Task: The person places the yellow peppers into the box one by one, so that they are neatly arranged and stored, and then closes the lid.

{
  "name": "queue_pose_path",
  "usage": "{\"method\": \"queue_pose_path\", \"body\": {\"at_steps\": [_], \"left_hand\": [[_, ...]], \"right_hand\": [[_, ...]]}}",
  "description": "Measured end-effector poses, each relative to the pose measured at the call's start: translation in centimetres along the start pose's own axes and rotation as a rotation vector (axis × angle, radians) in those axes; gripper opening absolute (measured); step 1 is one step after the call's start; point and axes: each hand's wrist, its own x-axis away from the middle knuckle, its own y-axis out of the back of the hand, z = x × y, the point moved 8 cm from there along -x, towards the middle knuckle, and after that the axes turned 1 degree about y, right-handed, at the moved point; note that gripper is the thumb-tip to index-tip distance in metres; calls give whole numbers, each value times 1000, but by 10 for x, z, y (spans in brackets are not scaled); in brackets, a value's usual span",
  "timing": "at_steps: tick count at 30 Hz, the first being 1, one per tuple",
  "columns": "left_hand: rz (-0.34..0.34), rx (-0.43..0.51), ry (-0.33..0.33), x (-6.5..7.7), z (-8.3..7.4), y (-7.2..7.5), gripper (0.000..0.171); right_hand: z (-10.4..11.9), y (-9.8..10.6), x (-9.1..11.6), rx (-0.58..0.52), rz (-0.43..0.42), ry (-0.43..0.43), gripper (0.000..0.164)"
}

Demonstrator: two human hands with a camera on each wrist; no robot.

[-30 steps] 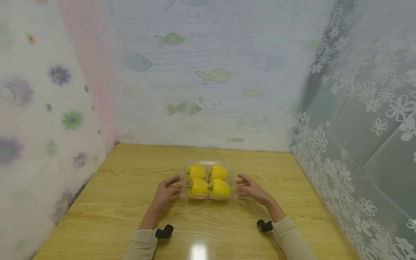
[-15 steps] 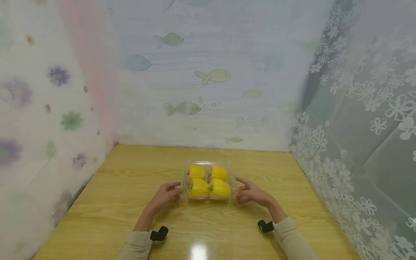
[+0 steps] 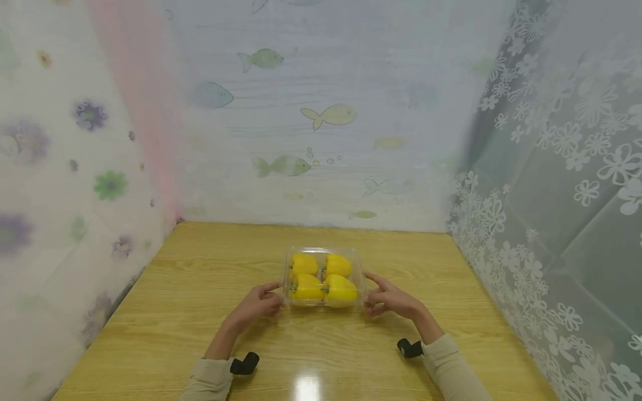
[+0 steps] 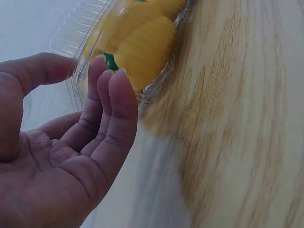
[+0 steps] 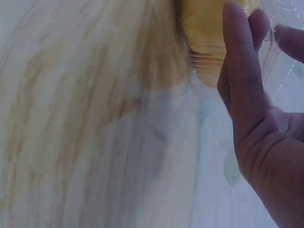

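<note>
A clear plastic box (image 3: 323, 250) with its lid down sits on the wooden table, holding several yellow bell peppers (image 3: 340, 291) with green stems. My left hand (image 3: 254, 305) is at its left side, fingers loosely bent. In the left wrist view, one digit of this hand (image 4: 71, 137) reaches the lid's edge and the other fingertips overlap the box's side near a green stem (image 4: 110, 61). On the opposite side is my right hand (image 3: 393, 299), its index finger extended to the box wall. The right wrist view shows the right hand's (image 5: 259, 109) fingers fairly straight beside the box.
The wood-grain table (image 3: 321, 351) runs back to a fish-print curtain (image 3: 321, 167). A flower-patterned curtain (image 3: 85, 184) flanks the left, and a sheet with white flowers (image 3: 562, 223) the right. Black wrist cameras (image 3: 244, 363) stick out from both sleeves.
Both hands have shifted slightly toward the table's front edge along the box's sides, their fingertips closing in on it. The box and peppers have stayed in place.
</note>
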Motion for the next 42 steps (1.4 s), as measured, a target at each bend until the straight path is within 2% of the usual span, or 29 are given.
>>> {"method": "queue_pose_path", "body": {"at_steps": [7,19,32,42], "left_hand": [[-12,6,-11,3,-5,-4,65],[-65,43,2,-2,-2,0,61],[-66,92,0,-4,-3,0,62],[-68,127,25,-9,5,1,60]], "right_hand": [[-3,4,4,-14,-14,-34,76],[-3,4,2,-24,-41,-33,71],[-8,3,-2,-84,-60,-23,74],[-9,4,-3,-93,-68,-17,74]]}}
